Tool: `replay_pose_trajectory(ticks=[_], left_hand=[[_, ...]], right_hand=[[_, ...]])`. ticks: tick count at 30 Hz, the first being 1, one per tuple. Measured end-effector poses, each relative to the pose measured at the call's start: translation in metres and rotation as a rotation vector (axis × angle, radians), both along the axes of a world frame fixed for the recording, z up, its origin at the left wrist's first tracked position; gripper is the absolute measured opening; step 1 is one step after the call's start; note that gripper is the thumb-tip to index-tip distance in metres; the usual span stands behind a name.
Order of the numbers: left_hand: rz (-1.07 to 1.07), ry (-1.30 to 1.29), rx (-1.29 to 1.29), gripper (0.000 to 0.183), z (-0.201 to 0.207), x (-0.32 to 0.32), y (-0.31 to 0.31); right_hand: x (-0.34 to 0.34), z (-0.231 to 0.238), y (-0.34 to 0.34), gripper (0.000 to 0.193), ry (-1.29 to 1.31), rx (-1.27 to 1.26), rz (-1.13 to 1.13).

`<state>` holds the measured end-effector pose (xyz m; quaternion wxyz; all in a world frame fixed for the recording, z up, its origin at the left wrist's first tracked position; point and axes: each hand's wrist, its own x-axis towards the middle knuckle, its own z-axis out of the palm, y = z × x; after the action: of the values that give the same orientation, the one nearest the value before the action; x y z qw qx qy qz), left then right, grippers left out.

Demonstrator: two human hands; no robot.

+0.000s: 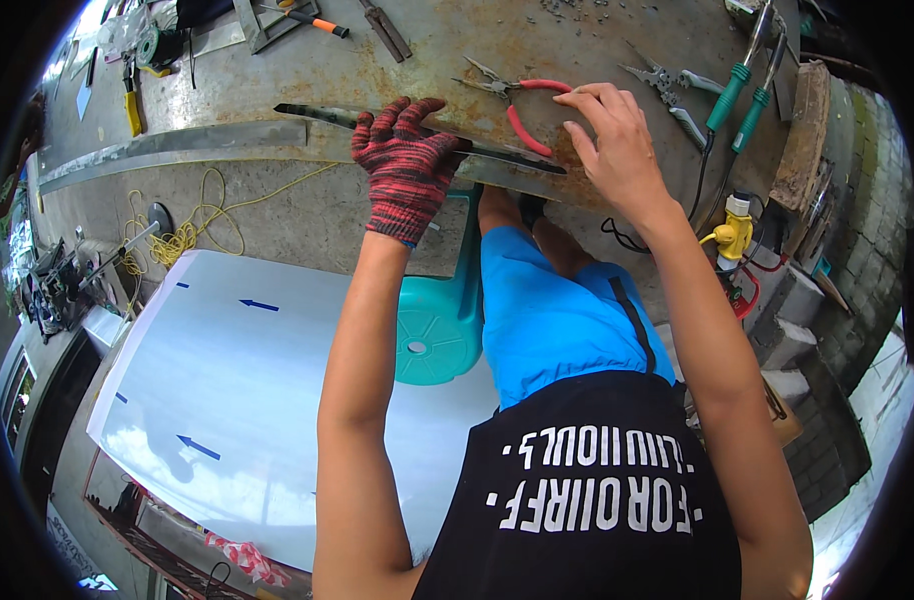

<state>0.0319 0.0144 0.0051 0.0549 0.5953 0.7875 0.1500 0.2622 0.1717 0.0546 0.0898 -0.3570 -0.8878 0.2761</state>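
My left hand (407,160), in a red and black striped knit glove, grips a long, thin dark strip (517,158) near its middle. The strip lies slantwise along the near edge of the worktable, its ends showing on both sides of the glove. My right hand (613,140) is bare, with thumb and fingers apart and nothing between them. Its fingertips are beside the upper handle of the red-handled long-nose pliers (518,119); whether they touch it I cannot tell. The pliers lie on the table with handles spread.
On the rusty metal table (337,78) lie grey locking pliers (667,88), two green-handled soldering irons (729,97), an orange-handled tool (317,22) and a yellow-handled cutter (132,105). Below are a teal stool (432,335), a white sheet (267,370) and yellow cord (182,238).
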Motion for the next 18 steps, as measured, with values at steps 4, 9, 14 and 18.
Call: replay_pose_trajectory(ticks=[4,9,14,18], left_hand=[[-0.023,0.002,0.024,0.022,-0.004,-0.003,-0.002],[-0.039,0.019,0.072,0.020,-0.005,-0.003,-0.004],[-0.017,0.016,0.047,0.018,-0.005,0.000,-0.003],[-0.083,0.050,0.081,0.017,-0.005,-0.004,-0.003]], right_hand=[[0.005,0.003,-0.001,0.026,0.008,-0.017,-0.004],[0.006,0.008,-0.010,0.027,0.038,-0.033,0.050],[-0.015,0.014,-0.042,0.032,0.069,0.003,0.190],[-0.023,0.008,-0.039,0.033,0.096,-0.017,0.167]])
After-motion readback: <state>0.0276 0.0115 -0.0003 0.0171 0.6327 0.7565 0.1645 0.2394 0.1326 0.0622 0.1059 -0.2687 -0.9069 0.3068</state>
